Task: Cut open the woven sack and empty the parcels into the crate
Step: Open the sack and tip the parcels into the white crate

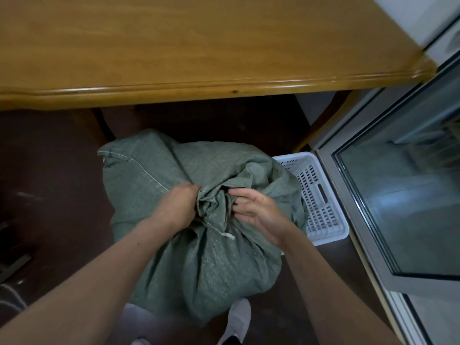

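- A bulky grey-green woven plastic sack [204, 270] stands on the dark brown floor [49, 183], just in front of the person and below the near edge of the table.
- The sack's neck is bunched into tight folds at the top, and a thin white cord [227, 236] circles it, ending in a small frayed knot on the near side.
- A line of white stitching runs along a seam on the sack's upper left flap.
- The left hand [178, 206] is clenched around the gathered neck from the left, knuckles up and fingers buried in the fabric.
- The right hand [258, 210] meets the same bunch from the right, palm turned inward and thumb on top. Its fingertips vanish into the folds, so whether it pinches the cloth or only touches it cannot be told.
- A white slotted plastic crate [321, 195] sits on the floor at the sack's right, touching it and partly covered by its bulging side. What it holds is hidden.
- A glossy honey-coloured wooden table [199, 46] with a rounded moulded edge fills the upper part of the view.
- A metal-framed glass door [410, 183] stands at the right, beside the crate.
- A pale grey shoe [239, 317] shows at the sack's base.
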